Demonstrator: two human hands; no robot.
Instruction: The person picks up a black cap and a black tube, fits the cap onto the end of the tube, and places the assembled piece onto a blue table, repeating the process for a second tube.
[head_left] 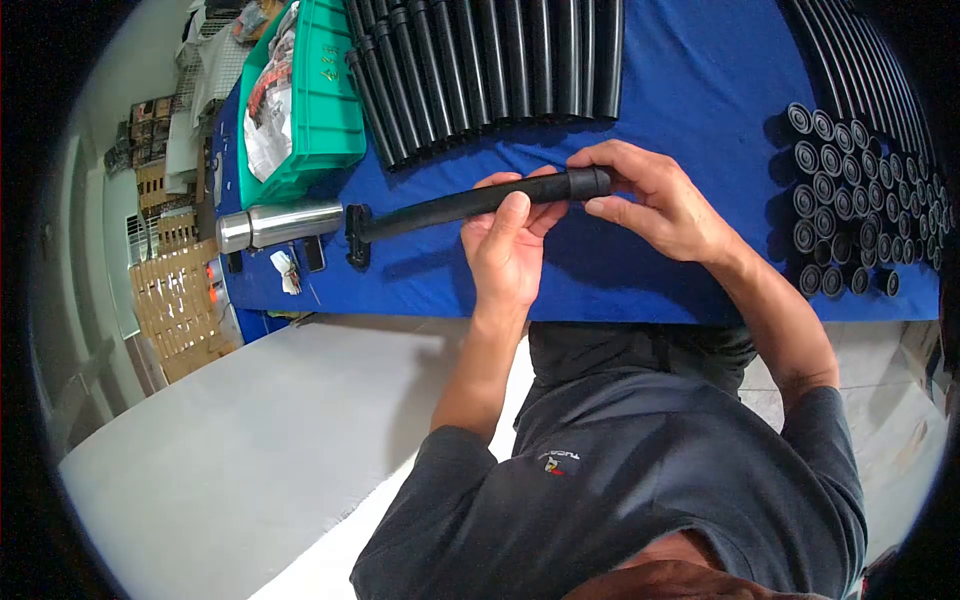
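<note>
A long black tube (430, 213) lies level across my two hands above the blue cloth. Its left end widens into a flat crosspiece (358, 237), and a thicker collar (589, 182) sits at its right end. My left hand (508, 240) is closed around the tube near that collar, thumb on top and fingers beneath. With thumb and forefinger, my right hand (660, 198) grips the collar end from the right side. Whatever lies inside the right palm is hidden.
Many black tubes (490, 70) lie in rows at the back. Round black caps (825, 190) and thin black rods (850, 60) are grouped at right. A green crate (330, 110) and a steel bottle (290, 224) stand left on the blue-covered table (690, 60).
</note>
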